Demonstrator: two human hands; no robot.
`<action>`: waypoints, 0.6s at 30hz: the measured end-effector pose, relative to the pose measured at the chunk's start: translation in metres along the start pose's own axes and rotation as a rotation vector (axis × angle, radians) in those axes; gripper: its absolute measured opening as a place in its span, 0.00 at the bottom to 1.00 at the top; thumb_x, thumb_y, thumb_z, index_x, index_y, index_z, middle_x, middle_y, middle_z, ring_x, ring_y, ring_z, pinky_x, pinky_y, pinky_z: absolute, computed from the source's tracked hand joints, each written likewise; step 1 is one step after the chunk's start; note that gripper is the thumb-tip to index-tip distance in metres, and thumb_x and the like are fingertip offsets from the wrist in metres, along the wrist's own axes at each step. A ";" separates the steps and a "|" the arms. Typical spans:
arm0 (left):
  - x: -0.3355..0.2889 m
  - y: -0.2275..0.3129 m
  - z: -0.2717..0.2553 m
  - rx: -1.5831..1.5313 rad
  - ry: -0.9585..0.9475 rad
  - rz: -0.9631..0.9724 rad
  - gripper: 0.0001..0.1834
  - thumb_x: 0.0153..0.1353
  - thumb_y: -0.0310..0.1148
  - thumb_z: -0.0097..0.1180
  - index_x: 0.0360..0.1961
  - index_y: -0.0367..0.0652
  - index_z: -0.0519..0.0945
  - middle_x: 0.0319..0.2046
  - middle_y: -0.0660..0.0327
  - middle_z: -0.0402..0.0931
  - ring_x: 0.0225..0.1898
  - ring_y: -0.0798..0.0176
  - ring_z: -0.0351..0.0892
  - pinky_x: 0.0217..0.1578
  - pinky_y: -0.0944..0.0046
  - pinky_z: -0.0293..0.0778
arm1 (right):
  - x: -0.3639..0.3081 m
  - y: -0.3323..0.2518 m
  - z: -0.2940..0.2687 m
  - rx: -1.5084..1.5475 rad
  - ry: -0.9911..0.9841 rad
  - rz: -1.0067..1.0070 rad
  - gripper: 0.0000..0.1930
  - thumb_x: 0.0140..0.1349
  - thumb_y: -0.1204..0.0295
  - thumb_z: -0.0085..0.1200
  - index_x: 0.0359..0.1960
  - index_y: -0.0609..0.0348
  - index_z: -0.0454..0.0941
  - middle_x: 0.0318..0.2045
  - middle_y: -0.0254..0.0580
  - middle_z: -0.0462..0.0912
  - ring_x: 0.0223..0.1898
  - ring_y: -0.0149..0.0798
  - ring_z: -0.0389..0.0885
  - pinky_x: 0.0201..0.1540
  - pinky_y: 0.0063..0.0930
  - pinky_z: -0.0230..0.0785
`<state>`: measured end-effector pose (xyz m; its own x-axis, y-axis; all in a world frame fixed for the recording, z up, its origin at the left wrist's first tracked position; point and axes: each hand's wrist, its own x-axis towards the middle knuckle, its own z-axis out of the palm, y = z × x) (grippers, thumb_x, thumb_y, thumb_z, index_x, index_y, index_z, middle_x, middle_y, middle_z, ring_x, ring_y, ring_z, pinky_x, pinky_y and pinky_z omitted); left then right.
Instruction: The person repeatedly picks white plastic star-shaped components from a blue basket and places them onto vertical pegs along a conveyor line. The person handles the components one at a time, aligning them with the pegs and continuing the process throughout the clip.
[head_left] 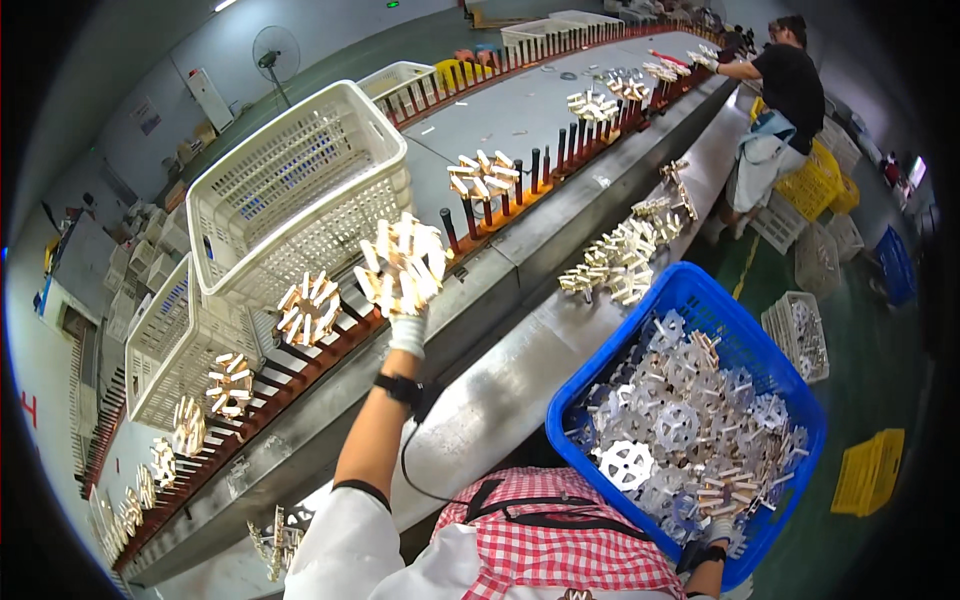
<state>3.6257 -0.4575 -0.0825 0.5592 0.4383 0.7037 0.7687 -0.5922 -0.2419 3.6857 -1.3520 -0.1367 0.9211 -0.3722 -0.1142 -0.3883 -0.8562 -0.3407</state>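
Observation:
My left hand [407, 335], in a white glove, holds up a wheel-shaped metal part with short rods round it [402, 268] beside the row of upright pegs; the part covers most of the fingers. My right hand [719, 530], also gloved, is at the near end of a blue plastic basket [572, 385], closed on a similar rodded metal part [726, 490]. Its fingers are partly hidden. The basket is heaped with silvery toothed discs and rodded parts. Another rodded part [308, 308] sits on the pegs just left of my left hand.
A peg-edged conveyor [465, 115] curves away, carrying more parts. White crates [300, 200] stand on it. Loose rodded parts [625, 255] lie on the metal ledge [500, 385]. A co-worker [785, 95] stands along the line at far right. A yellow crate [868, 472] is on the floor.

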 end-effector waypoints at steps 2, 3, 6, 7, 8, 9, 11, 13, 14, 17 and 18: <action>0.008 0.004 0.034 -0.294 -0.118 -0.179 0.18 0.67 0.33 0.47 0.57 0.47 0.73 0.58 0.55 0.71 0.57 0.53 0.70 0.55 0.51 0.70 | 0.033 0.012 0.005 0.190 0.081 0.029 0.15 0.59 0.63 0.54 0.46 0.52 0.78 0.34 0.32 0.80 0.38 0.36 0.77 0.45 0.34 0.72; 0.019 -0.002 0.034 -0.404 -0.170 -0.241 0.18 0.67 0.32 0.44 0.56 0.44 0.73 0.57 0.55 0.72 0.56 0.51 0.71 0.56 0.54 0.71 | 0.031 0.015 -0.001 0.275 0.108 0.040 0.15 0.59 0.63 0.54 0.45 0.52 0.78 0.34 0.32 0.80 0.38 0.36 0.77 0.45 0.35 0.72; 0.041 -0.031 0.041 -0.687 -0.191 -0.428 0.17 0.67 0.35 0.45 0.53 0.44 0.76 0.53 0.53 0.76 0.53 0.49 0.74 0.55 0.52 0.70 | 0.022 0.005 -0.014 0.505 0.161 0.033 0.15 0.58 0.62 0.54 0.45 0.52 0.78 0.34 0.31 0.80 0.39 0.36 0.77 0.46 0.36 0.72; 0.037 -0.031 0.046 -0.742 -0.176 -0.485 0.17 0.65 0.39 0.46 0.51 0.44 0.78 0.48 0.51 0.79 0.51 0.46 0.76 0.54 0.49 0.70 | 0.025 -0.008 -0.010 0.566 0.172 0.016 0.15 0.58 0.62 0.54 0.45 0.52 0.78 0.34 0.31 0.80 0.40 0.36 0.76 0.47 0.36 0.71; 0.031 -0.034 0.051 -0.712 -0.197 -0.504 0.18 0.66 0.40 0.46 0.51 0.44 0.78 0.49 0.52 0.79 0.52 0.47 0.76 0.56 0.50 0.68 | 0.026 -0.018 -0.010 0.644 0.175 -0.002 0.15 0.57 0.61 0.54 0.45 0.51 0.78 0.34 0.31 0.80 0.40 0.36 0.76 0.47 0.36 0.71; 0.022 -0.043 0.053 -0.662 -0.041 -0.429 0.18 0.67 0.41 0.45 0.50 0.44 0.78 0.49 0.53 0.79 0.53 0.48 0.76 0.57 0.51 0.68 | 0.018 -0.023 -0.012 0.683 0.163 -0.007 0.16 0.57 0.61 0.54 0.45 0.51 0.78 0.34 0.31 0.80 0.40 0.36 0.76 0.47 0.36 0.71; 0.008 -0.056 0.057 -0.434 -0.074 -0.397 0.17 0.66 0.40 0.45 0.50 0.45 0.79 0.50 0.53 0.79 0.53 0.48 0.75 0.57 0.50 0.68 | 0.013 -0.037 -0.009 0.780 0.133 -0.033 0.16 0.57 0.61 0.54 0.45 0.51 0.78 0.34 0.31 0.80 0.41 0.36 0.76 0.48 0.37 0.71; 0.011 -0.034 0.047 -0.383 -0.228 -0.371 0.17 0.66 0.39 0.46 0.50 0.43 0.78 0.52 0.54 0.78 0.55 0.47 0.73 0.59 0.51 0.66 | -0.008 -0.048 -0.018 0.833 0.136 -0.057 0.16 0.56 0.60 0.54 0.45 0.51 0.79 0.34 0.31 0.80 0.41 0.36 0.76 0.49 0.37 0.70; 0.003 -0.044 0.049 -0.502 -0.185 -0.421 0.18 0.66 0.39 0.46 0.51 0.43 0.77 0.53 0.53 0.77 0.56 0.47 0.73 0.59 0.51 0.66 | -0.014 -0.062 -0.017 0.890 0.111 -0.088 0.16 0.56 0.60 0.54 0.44 0.50 0.79 0.34 0.31 0.80 0.42 0.36 0.76 0.49 0.38 0.70; -0.005 -0.075 0.064 -0.643 -0.260 -0.599 0.20 0.65 0.40 0.48 0.55 0.43 0.75 0.54 0.51 0.76 0.58 0.47 0.72 0.61 0.51 0.65 | -0.027 -0.125 -0.009 0.992 0.031 -0.222 0.17 0.55 0.59 0.55 0.44 0.50 0.79 0.35 0.30 0.79 0.42 0.37 0.75 0.51 0.39 0.70; -0.010 -0.087 0.071 -0.731 -0.161 -0.660 0.22 0.64 0.47 0.51 0.52 0.45 0.77 0.54 0.55 0.77 0.58 0.48 0.71 0.61 0.51 0.64 | -0.034 -0.144 -0.010 1.023 0.006 -0.266 0.17 0.55 0.59 0.55 0.44 0.50 0.79 0.35 0.30 0.79 0.43 0.37 0.75 0.51 0.39 0.69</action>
<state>3.5754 -0.3625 -0.1164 0.1662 0.8839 0.4371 0.5907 -0.4442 0.6736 3.7103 -1.2200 -0.0750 0.9717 -0.2209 0.0831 0.0379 -0.2015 -0.9788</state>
